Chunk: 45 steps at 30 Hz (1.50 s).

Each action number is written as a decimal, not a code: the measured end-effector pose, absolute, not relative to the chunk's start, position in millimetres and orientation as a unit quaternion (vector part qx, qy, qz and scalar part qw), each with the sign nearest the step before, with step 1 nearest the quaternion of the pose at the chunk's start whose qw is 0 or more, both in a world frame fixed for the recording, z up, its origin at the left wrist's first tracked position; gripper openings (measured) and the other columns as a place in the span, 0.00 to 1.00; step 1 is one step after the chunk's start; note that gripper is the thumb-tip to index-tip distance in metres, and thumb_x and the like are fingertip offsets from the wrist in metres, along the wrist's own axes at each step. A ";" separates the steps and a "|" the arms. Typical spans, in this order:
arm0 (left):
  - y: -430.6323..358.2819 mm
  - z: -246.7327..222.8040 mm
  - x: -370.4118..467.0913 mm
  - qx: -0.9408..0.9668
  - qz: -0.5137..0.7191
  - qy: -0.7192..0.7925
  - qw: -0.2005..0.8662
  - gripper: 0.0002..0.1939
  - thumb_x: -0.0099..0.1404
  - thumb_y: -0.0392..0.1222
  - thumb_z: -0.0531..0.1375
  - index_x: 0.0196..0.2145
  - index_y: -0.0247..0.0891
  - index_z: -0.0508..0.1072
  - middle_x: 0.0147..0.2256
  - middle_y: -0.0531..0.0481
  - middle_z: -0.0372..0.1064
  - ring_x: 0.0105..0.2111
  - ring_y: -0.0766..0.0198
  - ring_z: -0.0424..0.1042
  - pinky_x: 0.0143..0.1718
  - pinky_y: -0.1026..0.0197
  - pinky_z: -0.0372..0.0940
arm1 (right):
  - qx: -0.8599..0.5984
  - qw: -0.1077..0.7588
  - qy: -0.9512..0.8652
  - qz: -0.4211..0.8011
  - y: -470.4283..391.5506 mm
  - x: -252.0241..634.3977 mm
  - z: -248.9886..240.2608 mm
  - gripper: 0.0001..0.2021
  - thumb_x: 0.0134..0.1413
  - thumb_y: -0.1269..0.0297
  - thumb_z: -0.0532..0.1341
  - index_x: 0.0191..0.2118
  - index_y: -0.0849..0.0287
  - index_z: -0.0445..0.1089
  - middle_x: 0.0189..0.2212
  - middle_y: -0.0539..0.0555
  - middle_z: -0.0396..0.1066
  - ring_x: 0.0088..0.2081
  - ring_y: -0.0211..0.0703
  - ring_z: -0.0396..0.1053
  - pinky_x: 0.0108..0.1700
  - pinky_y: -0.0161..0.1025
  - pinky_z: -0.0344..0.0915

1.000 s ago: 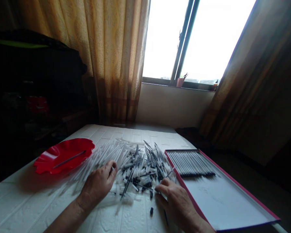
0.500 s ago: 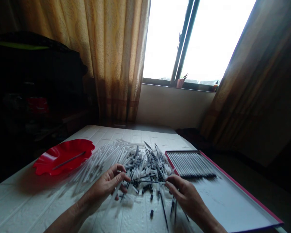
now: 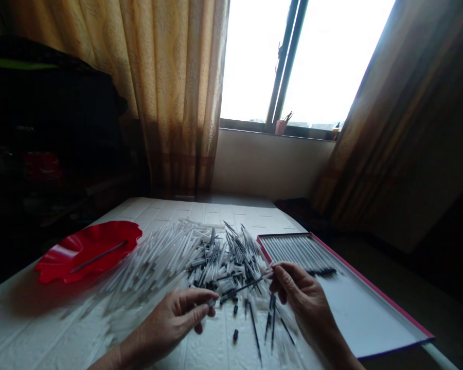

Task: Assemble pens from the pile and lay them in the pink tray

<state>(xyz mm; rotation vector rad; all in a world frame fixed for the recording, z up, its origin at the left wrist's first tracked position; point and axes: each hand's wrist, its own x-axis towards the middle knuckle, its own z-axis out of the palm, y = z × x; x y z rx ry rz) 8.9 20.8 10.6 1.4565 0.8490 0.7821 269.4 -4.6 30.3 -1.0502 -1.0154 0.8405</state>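
Observation:
My right hand point(image 3: 303, 295) pinches the pale end of a thin dark pen refill point(image 3: 242, 289), which points left and slightly down. Its far tip is close to my left hand point(image 3: 191, 313); whether they touch, I cannot tell. The left fingers are closed on a small see-through piece point(image 3: 211, 303), mostly hidden by the fingers. Behind the hands, more dark refills point(image 3: 241, 249) lie in a loose heap beside a pile of clear pen barrels point(image 3: 165, 252). Small black caps point(image 3: 235, 335) are scattered in front.
On the right, a shallow red-edged box point(image 3: 374, 318) holds a row of pens point(image 3: 299, 252) with black ends. A red wavy-rimmed plate point(image 3: 56, 257) at the left bears one pen point(image 3: 98, 257). More refills point(image 3: 255, 331) lie near my right wrist.
The refill has tilted, its right end now higher. My right hand has risen a little, and my left hand has come lower and nearer the middle. The whole view has shifted slightly.

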 end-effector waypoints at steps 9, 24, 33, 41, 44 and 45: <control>16.5 13.0 10.2 0.637 0.330 0.378 0.585 0.23 0.54 0.56 0.67 0.42 0.38 0.80 0.32 0.48 0.77 0.26 0.65 0.70 0.29 0.63 0.65 | -0.466 0.645 -0.474 0.378 -5.1 260.9 29.1 0.19 0.44 0.48 0.69 0.31 0.60 0.74 0.24 0.54 0.75 0.21 0.38 0.67 0.18 0.30 0.60; 9.5 20.1 16.3 0.669 0.310 0.397 0.547 0.19 0.57 0.52 0.64 0.40 0.37 0.78 0.30 0.48 0.76 0.26 0.63 0.70 0.29 0.62 0.65 | -0.468 0.589 -0.560 0.346 -10.0 251.9 19.3 0.12 0.49 0.53 0.68 0.34 0.56 0.80 0.23 0.53 0.74 0.22 0.38 0.68 0.23 0.33 0.65; 10.2 24.2 17.2 0.628 0.323 0.379 0.598 0.26 0.55 0.63 0.64 0.41 0.39 0.77 0.31 0.49 0.75 0.23 0.67 0.69 0.20 0.69 0.56 | -0.471 0.317 -0.775 0.278 -21.1 233.9 17.4 0.17 0.53 0.72 0.59 0.49 0.54 0.73 0.32 0.51 0.75 0.28 0.37 0.71 0.32 0.32 0.66; 12.9 18.7 17.0 0.622 0.331 0.365 0.609 0.29 0.54 0.65 0.64 0.42 0.36 0.77 0.26 0.54 0.68 0.21 0.70 0.65 0.21 0.68 0.58 | -0.524 0.070 -0.841 0.118 -18.9 229.2 17.5 0.09 0.51 0.71 0.62 0.34 0.52 0.78 0.36 0.51 0.76 0.35 0.43 0.75 0.33 0.31 0.63; 11.8 19.4 16.8 0.634 0.317 0.374 0.598 0.25 0.56 0.58 0.64 0.42 0.35 0.76 0.28 0.53 0.69 0.23 0.68 0.66 0.26 0.65 0.62 | -0.530 0.088 -0.837 0.103 -19.8 228.4 15.1 0.07 0.52 0.72 0.60 0.33 0.55 0.76 0.35 0.52 0.75 0.34 0.43 0.74 0.33 0.32 0.62; 11.0 20.1 16.7 0.643 0.306 0.376 0.593 0.23 0.57 0.56 0.64 0.42 0.35 0.75 0.29 0.52 0.69 0.24 0.67 0.67 0.26 0.65 0.62 | -0.533 0.110 -0.832 0.109 -19.9 228.7 14.2 0.07 0.53 0.72 0.60 0.33 0.56 0.75 0.34 0.53 0.75 0.34 0.43 0.73 0.33 0.33 0.61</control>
